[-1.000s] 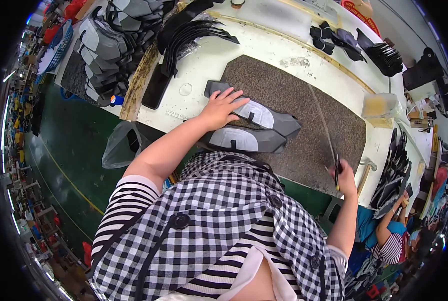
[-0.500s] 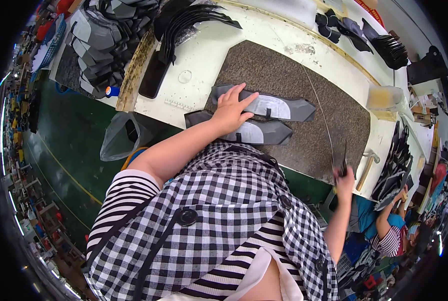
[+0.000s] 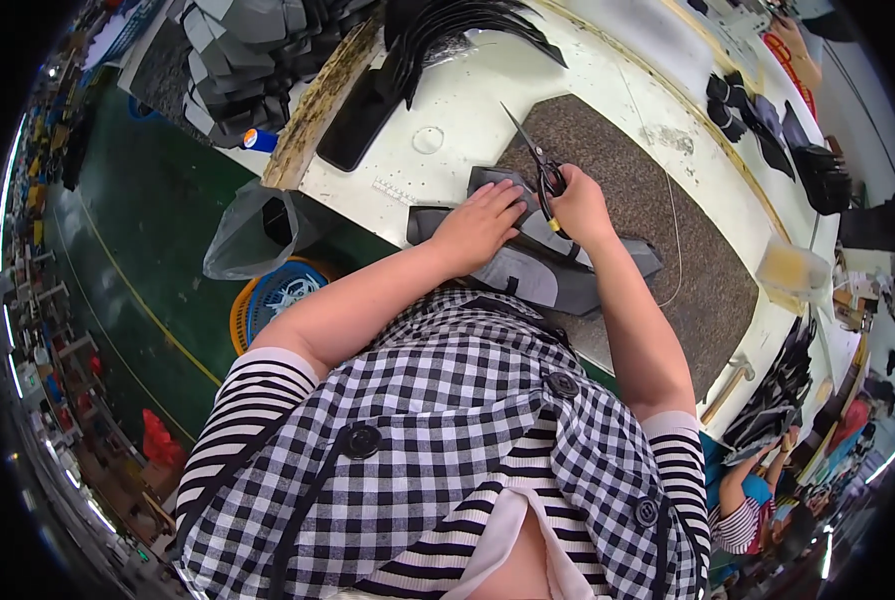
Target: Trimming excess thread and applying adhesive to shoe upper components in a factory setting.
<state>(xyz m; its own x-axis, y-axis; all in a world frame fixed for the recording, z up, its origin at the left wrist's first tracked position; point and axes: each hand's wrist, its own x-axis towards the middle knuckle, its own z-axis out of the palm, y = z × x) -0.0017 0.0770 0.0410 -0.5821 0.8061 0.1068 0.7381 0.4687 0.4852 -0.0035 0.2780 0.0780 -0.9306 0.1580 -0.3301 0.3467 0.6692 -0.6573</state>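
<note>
Two grey shoe-upper-like pieces lie side by side on a brown speckled mat. The nearer grey piece (image 3: 525, 278) has a light patch and a small black tab. Much of the farther grey piece (image 3: 639, 260) is hidden under my hands and right forearm. My left hand (image 3: 480, 228) rests flat across both pieces, fingers stretched out. My right hand (image 3: 579, 208) grips a pair of black-handled scissors (image 3: 544, 172) just right of my left fingertips. Their pointed blades angle up and to the left, over the mat's edge.
The brown mat (image 3: 702, 300) covers the white table's middle. A phone (image 3: 349, 130) and black strips (image 3: 467, 28) lie beyond, beside a wooden bar (image 3: 319, 100). A hammer (image 3: 732, 385) lies on the right, near dark stacked pieces (image 3: 775, 390). Baskets (image 3: 239, 310) stand below left.
My right hand has come from the table's right edge to beside my left hand, bringing the scissors over the grey pieces. My left hand stays on them; the view has shifted.
</note>
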